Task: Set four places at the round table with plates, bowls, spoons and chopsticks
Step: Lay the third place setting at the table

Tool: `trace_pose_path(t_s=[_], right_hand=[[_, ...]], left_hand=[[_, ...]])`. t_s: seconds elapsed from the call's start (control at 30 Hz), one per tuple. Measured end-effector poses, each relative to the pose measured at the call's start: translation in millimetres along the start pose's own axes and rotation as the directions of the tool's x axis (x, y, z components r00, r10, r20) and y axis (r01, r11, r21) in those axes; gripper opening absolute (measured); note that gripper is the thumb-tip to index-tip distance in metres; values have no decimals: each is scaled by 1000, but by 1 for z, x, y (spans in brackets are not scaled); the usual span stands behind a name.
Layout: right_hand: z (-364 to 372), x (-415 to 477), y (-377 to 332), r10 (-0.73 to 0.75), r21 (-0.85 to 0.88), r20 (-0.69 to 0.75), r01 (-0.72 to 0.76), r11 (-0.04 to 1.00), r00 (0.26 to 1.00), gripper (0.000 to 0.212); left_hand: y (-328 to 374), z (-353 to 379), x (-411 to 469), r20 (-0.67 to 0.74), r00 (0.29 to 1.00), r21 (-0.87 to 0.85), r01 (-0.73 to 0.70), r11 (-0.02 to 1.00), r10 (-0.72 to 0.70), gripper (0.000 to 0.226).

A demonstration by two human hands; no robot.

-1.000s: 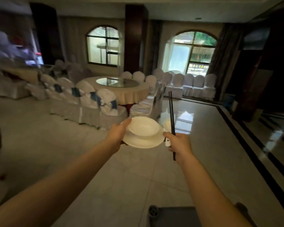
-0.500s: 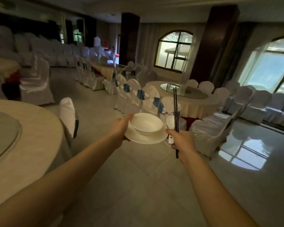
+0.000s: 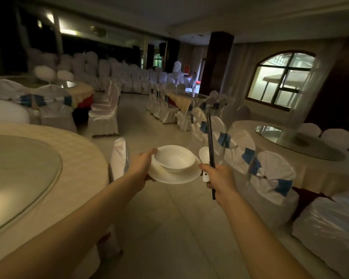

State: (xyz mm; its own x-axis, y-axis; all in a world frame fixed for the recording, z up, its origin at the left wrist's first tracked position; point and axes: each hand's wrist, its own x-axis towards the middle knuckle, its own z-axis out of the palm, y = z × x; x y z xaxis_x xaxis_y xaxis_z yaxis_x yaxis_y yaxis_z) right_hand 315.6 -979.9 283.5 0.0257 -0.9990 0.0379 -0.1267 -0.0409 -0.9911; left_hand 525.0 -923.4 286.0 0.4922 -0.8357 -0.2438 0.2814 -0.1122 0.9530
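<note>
My left hand (image 3: 142, 165) holds a white plate (image 3: 175, 176) by its left rim, with a white bowl (image 3: 174, 159) sitting on it. In my right hand (image 3: 220, 175) a pair of dark chopsticks (image 3: 210, 146) points upward together with a white spoon (image 3: 204, 155), whose handle end sticks out below my fingers. Both hands are out in front of me over the tiled floor. The round table (image 3: 54, 190) with a cream cloth and a glass turntable (image 3: 18, 174) lies at my left, beside my left forearm.
A white-covered chair (image 3: 119, 158) stands at the table's edge just left of the plate. A row of covered chairs with blue bows (image 3: 270, 178) and another round table (image 3: 302, 150) are at the right. An open tiled aisle (image 3: 169, 228) runs ahead between them.
My view has swung left: the round table at my left now fills more of the frame and the other table has slid right. Both hands keep the same hold.
</note>
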Motion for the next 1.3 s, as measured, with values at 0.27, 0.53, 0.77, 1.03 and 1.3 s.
trace_pose_path(t_s=[0.27, 0.53, 0.77, 1.03, 1.3], right_hand=[[104, 226, -24, -72, 35, 260, 65, 997, 963, 12], [247, 372, -44, -82, 54, 496, 64, 997, 865, 14], [405, 455, -32, -93, 57, 660, 75, 996, 745, 15], [581, 505, -54, -116, 56, 829, 126, 991, 547, 18], [709, 499, -34, -116, 92, 974, 128, 988, 193, 27]], left_hand=[[58, 17, 175, -219, 964, -8, -158, 987, 153, 36], [111, -21, 309, -486, 864, -27, -169, 985, 135, 45], [121, -98, 426, -650, 736, -5, -249, 968, 186, 43], [150, -190, 505, -831, 542, -62, -319, 946, 128, 45], [135, -241, 518, -965, 252, -18, -324, 946, 68, 45]])
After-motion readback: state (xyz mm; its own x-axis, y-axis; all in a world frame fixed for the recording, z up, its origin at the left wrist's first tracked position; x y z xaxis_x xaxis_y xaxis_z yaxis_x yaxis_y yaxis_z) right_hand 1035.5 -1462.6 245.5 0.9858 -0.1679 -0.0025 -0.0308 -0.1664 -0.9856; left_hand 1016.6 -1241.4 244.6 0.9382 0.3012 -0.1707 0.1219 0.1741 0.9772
